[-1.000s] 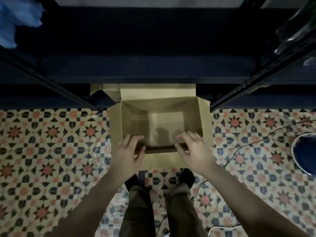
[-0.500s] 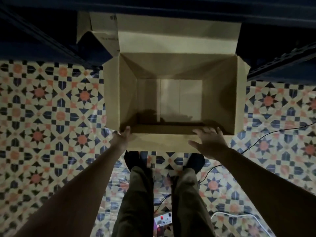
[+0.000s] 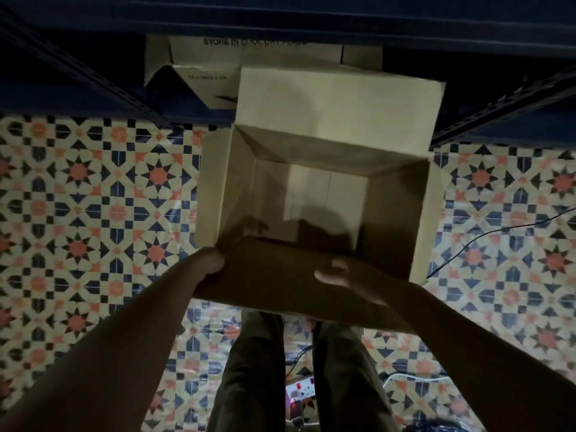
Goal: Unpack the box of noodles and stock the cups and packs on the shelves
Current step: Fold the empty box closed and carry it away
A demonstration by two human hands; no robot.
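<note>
On my far left the patterned floor covering of cream, orange and dark blue star tiles (image 3: 78, 213) runs under everything. Above it stands the dark blue metal shelf frame (image 3: 103, 88), its slanted upright crossing the top left corner.

My left hand (image 3: 208, 262) is at the near left corner of the open brown cardboard box (image 3: 389, 219). Its fingers are curled round the edge where the near flap meets the box's left wall, gripping it; the fingertips themselves are tucked out of sight behind the cardboard.

The box sits in the middle of the view, in front of the shelf frame and above my legs in olive-brown trousers (image 3: 258, 369). Its inside is bare cardboard, partly in shadow. Its far flap stands up, pale and lit, and its side flaps are folded outward. Behind it, under the shelf, is a second piece of printed brown cardboard (image 3: 202, 76) with dark lettering that I cannot read in full.

My right hand (image 3: 346, 275) lies on the near flap, thumb on top; the other fingers go under the flap, so it pinches the cardboard.

Between my legs is a white power strip (image 3: 300, 389). To the right, a thin black cable (image 3: 486, 235) crosses the floor.
</note>
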